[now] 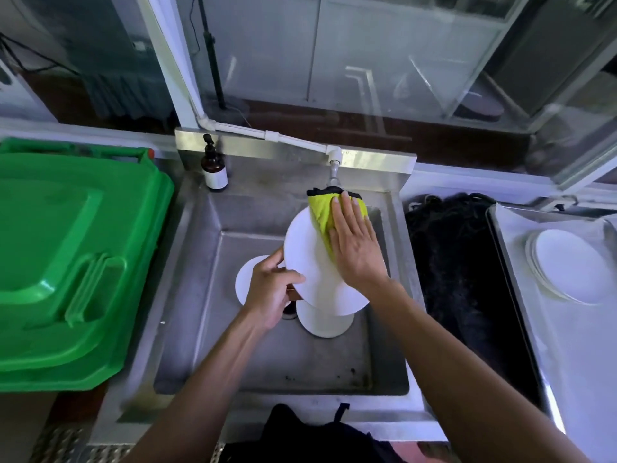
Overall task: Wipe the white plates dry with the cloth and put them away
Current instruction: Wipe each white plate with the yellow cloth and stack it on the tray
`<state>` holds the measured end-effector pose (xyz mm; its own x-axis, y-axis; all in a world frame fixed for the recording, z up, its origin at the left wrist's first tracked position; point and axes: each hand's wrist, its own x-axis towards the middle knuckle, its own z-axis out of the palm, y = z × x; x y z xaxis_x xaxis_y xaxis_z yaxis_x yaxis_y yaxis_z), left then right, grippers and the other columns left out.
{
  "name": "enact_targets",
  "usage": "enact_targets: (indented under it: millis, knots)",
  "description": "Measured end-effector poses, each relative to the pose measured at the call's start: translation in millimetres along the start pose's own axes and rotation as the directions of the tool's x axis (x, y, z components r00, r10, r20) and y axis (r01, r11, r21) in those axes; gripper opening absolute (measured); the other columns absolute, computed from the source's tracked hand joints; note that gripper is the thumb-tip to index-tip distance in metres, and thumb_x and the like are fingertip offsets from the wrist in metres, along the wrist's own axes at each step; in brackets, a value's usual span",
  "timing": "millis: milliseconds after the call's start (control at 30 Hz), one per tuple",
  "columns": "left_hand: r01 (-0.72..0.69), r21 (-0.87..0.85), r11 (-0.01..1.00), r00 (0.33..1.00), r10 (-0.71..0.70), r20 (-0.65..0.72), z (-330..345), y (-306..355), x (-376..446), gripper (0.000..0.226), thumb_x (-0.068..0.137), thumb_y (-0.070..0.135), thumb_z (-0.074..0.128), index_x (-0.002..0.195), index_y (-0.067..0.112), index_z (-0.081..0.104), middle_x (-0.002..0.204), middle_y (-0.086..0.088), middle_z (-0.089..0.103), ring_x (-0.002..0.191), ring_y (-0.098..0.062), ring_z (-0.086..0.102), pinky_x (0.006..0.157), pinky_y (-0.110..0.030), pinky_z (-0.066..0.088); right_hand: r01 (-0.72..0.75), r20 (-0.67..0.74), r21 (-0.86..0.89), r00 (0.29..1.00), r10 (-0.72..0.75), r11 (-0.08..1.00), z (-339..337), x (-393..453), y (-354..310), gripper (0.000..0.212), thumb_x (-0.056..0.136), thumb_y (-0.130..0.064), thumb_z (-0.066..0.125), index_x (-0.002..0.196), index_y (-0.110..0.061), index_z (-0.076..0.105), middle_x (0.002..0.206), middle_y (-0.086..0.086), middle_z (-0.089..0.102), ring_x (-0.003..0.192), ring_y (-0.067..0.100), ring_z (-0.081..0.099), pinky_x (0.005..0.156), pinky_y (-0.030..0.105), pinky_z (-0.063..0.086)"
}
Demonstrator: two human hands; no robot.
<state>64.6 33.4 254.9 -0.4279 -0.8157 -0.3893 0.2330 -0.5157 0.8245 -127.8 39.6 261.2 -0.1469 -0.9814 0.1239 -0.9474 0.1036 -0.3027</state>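
Note:
Over the steel sink (200,295) I hold a white plate (307,255) tilted. My left hand (272,289) grips its lower left rim, thumb on the face. My right hand (355,243) lies flat with straight fingers, pressing a yellow-green cloth with a black edge (322,208) against the plate's upper right. Two more white plates lie in the basin under it, one at the left (245,279) and one below (325,324), both partly hidden. A stack of white plates (567,265) sits on a metal tray (521,295) at the right.
A green plastic bin lid (73,255) fills the left counter. A brown pump bottle (213,167) stands at the sink's back left corner. The tap (334,168) hangs just behind the cloth. A black mat (460,279) lies between sink and tray.

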Motion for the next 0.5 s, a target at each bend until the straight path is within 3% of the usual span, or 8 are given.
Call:
enact_targets:
  millis: [167,333,500]
  knots:
    - [0.004,-0.021,1.000,1.000,-0.005,-0.020,-13,5,-2,0.057,0.063,-0.004,0.063,0.116,0.014,0.072,0.103,-0.011,0.073,0.078,-0.028,0.068,0.066,-0.043,0.056,-0.156,0.002,0.017,0.988,0.156,0.988,15,-16,-4,0.058,0.111,-0.033,0.020,0.163,-0.020,-0.002,0.170,-0.001,-0.011,0.156,0.019,-0.012,0.127,0.044,0.006]
    - [-0.005,-0.049,0.999,0.998,0.002,-0.058,-17,4,2,0.056,0.061,-0.004,0.064,0.110,0.019,0.075,0.097,-0.007,0.072,0.075,-0.025,0.062,0.066,-0.043,0.050,-0.227,0.022,0.001,0.974,0.227,0.974,26,-44,-16,0.057,0.110,-0.031,0.023,0.162,-0.020,0.001,0.169,-0.002,-0.011,0.156,0.019,-0.012,0.127,0.046,0.006]
    - [-0.010,-0.067,0.998,1.000,0.009,-0.025,-11,2,5,0.052,0.063,-0.001,0.063,0.107,0.023,0.076,0.097,-0.005,0.073,0.072,-0.021,0.065,0.058,-0.033,0.054,-0.307,0.038,0.054,0.952,0.305,0.950,34,-64,-31,0.058,0.110,-0.028,0.023,0.162,-0.022,-0.001,0.169,-0.005,-0.013,0.156,0.016,-0.013,0.127,0.046,0.005]
